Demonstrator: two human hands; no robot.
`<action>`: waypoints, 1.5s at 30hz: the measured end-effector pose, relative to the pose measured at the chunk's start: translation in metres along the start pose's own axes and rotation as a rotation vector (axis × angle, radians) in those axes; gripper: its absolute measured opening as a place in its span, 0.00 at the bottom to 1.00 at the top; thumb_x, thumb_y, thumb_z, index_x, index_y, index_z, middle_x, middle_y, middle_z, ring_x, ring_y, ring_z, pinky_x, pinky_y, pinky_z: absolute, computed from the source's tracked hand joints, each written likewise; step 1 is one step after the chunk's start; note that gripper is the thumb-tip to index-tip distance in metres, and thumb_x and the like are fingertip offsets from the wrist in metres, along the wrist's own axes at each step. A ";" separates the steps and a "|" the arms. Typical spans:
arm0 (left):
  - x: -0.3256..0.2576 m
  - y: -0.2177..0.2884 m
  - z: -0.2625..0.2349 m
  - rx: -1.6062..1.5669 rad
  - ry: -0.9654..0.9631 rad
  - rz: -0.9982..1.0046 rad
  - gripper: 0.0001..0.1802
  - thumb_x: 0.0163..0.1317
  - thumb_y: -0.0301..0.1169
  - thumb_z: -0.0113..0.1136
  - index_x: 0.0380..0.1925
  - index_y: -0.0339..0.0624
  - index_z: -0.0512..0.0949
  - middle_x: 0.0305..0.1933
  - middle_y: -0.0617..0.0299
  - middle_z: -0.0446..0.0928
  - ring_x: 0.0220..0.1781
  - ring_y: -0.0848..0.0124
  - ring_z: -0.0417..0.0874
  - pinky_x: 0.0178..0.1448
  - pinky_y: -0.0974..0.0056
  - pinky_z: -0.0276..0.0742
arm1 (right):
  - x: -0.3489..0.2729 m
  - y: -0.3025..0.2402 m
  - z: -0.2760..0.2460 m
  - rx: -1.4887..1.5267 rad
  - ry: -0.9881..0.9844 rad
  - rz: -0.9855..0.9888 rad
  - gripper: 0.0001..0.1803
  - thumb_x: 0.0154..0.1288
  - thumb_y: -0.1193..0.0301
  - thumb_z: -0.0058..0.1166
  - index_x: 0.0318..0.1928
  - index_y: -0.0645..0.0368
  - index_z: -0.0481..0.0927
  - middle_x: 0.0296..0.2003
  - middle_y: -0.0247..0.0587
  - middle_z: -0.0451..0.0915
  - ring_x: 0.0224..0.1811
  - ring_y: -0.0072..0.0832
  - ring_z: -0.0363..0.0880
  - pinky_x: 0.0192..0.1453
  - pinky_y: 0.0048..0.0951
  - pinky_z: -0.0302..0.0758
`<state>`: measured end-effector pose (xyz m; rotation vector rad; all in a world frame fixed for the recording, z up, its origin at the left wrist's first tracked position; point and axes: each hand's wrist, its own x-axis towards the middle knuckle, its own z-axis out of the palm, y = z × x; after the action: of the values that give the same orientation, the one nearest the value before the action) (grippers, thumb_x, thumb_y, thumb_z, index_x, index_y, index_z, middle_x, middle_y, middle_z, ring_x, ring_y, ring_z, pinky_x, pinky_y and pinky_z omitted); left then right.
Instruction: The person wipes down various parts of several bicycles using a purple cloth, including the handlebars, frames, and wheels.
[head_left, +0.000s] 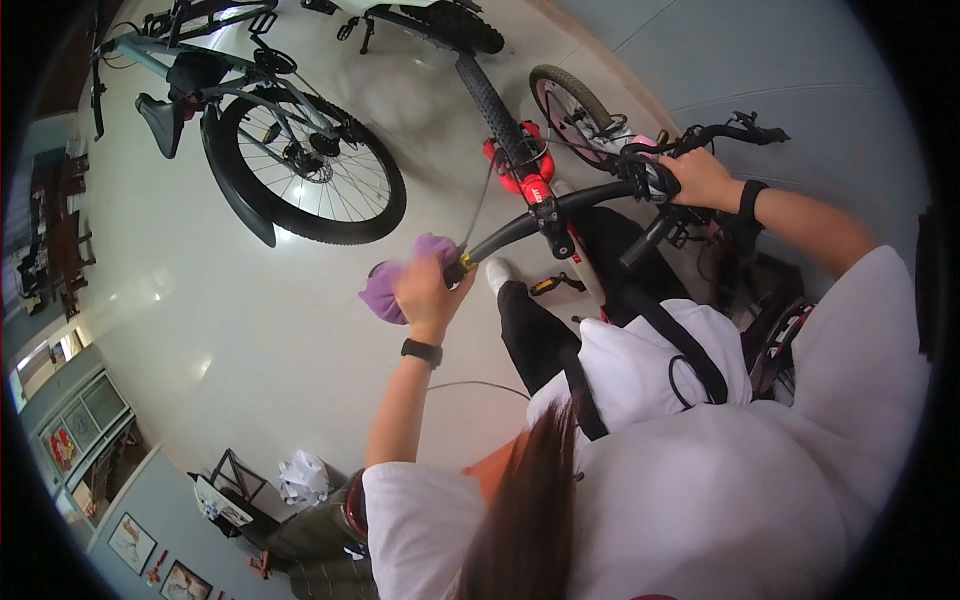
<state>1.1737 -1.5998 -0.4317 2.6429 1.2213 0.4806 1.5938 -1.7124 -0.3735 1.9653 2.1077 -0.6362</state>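
Note:
A bicycle with a red fork crown (pixel 522 175) stands before me, its black handlebar (pixel 590 197) running across between my hands. My left hand (pixel 428 292) is closed around a purple cloth (pixel 385 295) at the left end of the bar. The cloth bunches out beyond my fingers, and their edges are a little blurred. At the right end of the bar, my right hand (pixel 695 178) is wrapped round the grip. Part of that grip and its lever is hidden by my fingers. The knobbly front tyre (pixel 490 105) points away from me.
A grey-blue bicycle (pixel 310 165) stands at the far left, its wheel toward me. Close on the right is a smaller bicycle with a pale tyre (pixel 572 92), and other black handlebars (pixel 735 130) crowd my right hand. A white plastic bag (pixel 304 478) lies at the lower left.

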 end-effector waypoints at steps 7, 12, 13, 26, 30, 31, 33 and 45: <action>0.001 0.007 0.002 -0.044 -0.013 -0.023 0.23 0.41 0.50 0.66 0.28 0.46 0.72 0.24 0.66 0.71 0.27 0.67 0.74 0.32 0.63 0.66 | 0.007 0.000 0.000 -0.040 0.022 0.049 0.27 0.37 0.64 0.60 0.43 0.54 0.73 0.24 0.45 0.77 0.28 0.44 0.76 0.33 0.39 0.73; 0.002 0.006 0.003 -0.018 -0.033 -0.017 0.23 0.41 0.50 0.65 0.28 0.46 0.73 0.25 0.65 0.71 0.27 0.66 0.74 0.31 0.63 0.66 | 0.008 0.000 0.002 -0.065 0.044 0.127 0.26 0.35 0.66 0.61 0.41 0.55 0.74 0.27 0.45 0.78 0.31 0.43 0.77 0.35 0.39 0.73; 0.004 0.005 0.004 0.004 -0.026 -0.012 0.23 0.41 0.50 0.65 0.29 0.45 0.73 0.25 0.65 0.71 0.26 0.66 0.73 0.31 0.62 0.66 | 0.007 0.001 0.004 -0.076 0.041 0.145 0.26 0.35 0.66 0.61 0.42 0.55 0.74 0.27 0.45 0.78 0.31 0.43 0.77 0.36 0.38 0.73; -0.020 -0.002 0.012 -0.067 -0.070 -0.057 0.25 0.42 0.52 0.63 0.27 0.43 0.72 0.26 0.61 0.73 0.31 0.62 0.75 0.34 0.60 0.67 | 0.025 -0.018 -0.023 -0.138 0.160 0.139 0.17 0.36 0.72 0.59 0.34 0.54 0.75 0.26 0.44 0.77 0.33 0.44 0.76 0.36 0.40 0.72; -0.021 0.000 0.007 -0.248 -0.173 -0.119 0.23 0.44 0.46 0.66 0.32 0.43 0.72 0.31 0.61 0.76 0.35 0.61 0.76 0.38 0.60 0.67 | 0.032 -0.016 -0.023 -0.007 0.179 0.173 0.08 0.43 0.67 0.53 0.29 0.50 0.77 0.27 0.45 0.78 0.30 0.46 0.77 0.32 0.42 0.72; -0.021 -0.003 0.007 -0.244 -0.151 -0.108 0.23 0.44 0.47 0.66 0.32 0.42 0.72 0.31 0.61 0.76 0.34 0.61 0.76 0.38 0.60 0.67 | 0.033 -0.019 -0.023 -0.009 0.182 0.210 0.08 0.43 0.66 0.53 0.28 0.50 0.76 0.26 0.45 0.78 0.30 0.45 0.77 0.32 0.42 0.72; -0.019 -0.006 0.006 -0.219 -0.139 -0.088 0.25 0.43 0.48 0.67 0.32 0.41 0.71 0.31 0.60 0.76 0.34 0.60 0.76 0.38 0.59 0.67 | 0.032 -0.021 -0.018 -0.049 0.254 0.254 0.08 0.43 0.66 0.53 0.28 0.51 0.76 0.25 0.45 0.78 0.30 0.45 0.77 0.32 0.41 0.73; -0.083 -0.056 0.041 -0.416 -0.659 0.061 0.23 0.45 0.39 0.64 0.38 0.40 0.69 0.37 0.52 0.73 0.41 0.53 0.74 0.43 0.55 0.69 | 0.074 -0.191 -0.025 0.065 0.603 0.643 0.13 0.45 0.72 0.55 0.36 0.54 0.75 0.41 0.41 0.71 0.47 0.38 0.68 0.50 0.41 0.65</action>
<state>1.0991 -1.6286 -0.5038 2.2025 0.7372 -0.1273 1.4019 -1.6404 -0.3479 2.9263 1.5108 0.0221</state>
